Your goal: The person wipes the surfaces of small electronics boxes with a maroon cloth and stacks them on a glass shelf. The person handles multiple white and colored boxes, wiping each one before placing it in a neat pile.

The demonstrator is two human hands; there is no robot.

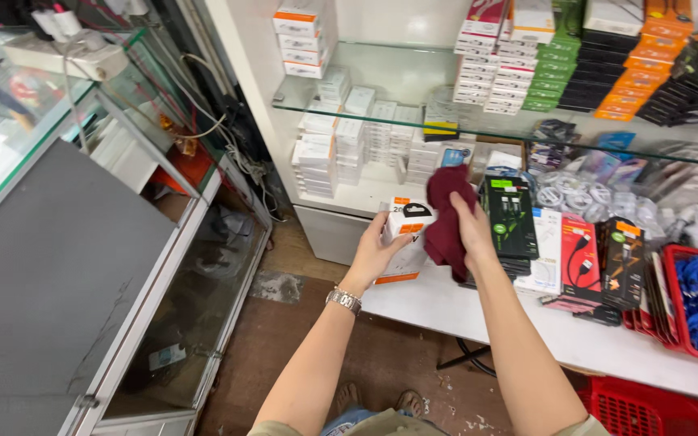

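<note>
Fingers [381,230] around white, orange-edged box [406,242]

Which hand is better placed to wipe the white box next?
Probably the right hand: it already grips the maroon cloth, bunched against the white box. The left hand is wrapped around the box, holding it above the white counter, so it is occupied.

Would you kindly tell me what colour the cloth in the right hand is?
The cloth held by the right hand is dark maroon, seen best in the head view.
</note>
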